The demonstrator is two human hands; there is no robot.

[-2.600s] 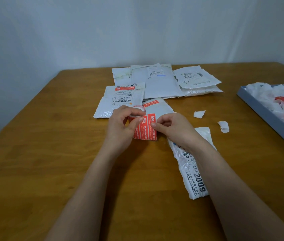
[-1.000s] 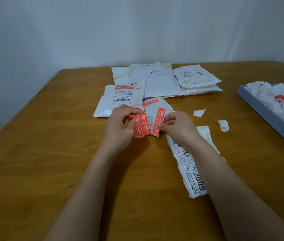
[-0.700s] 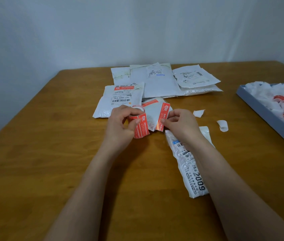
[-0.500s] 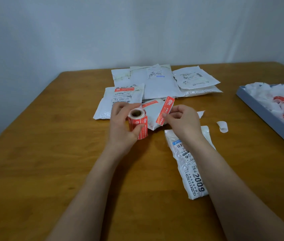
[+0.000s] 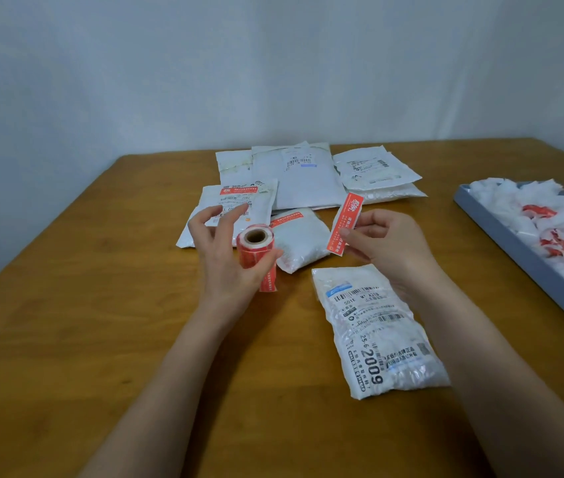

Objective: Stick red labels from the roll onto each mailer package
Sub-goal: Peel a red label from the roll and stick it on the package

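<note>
light: soft, even, rather dim and bluish on the plain pale wall (image 5: pixel 273 63).
shadows: faint and diffuse under the forearms on the brown wooden table (image 5: pixel 67 339).
glare: none harsh.
sharpness: slightly soft overall; small print blurred.
distortion: wide-angle stretching toward the edges.

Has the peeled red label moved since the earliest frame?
Yes. The red label, pinched by the right hand, has come off the roll and moved right and up, toward the far mailer pile.
</note>
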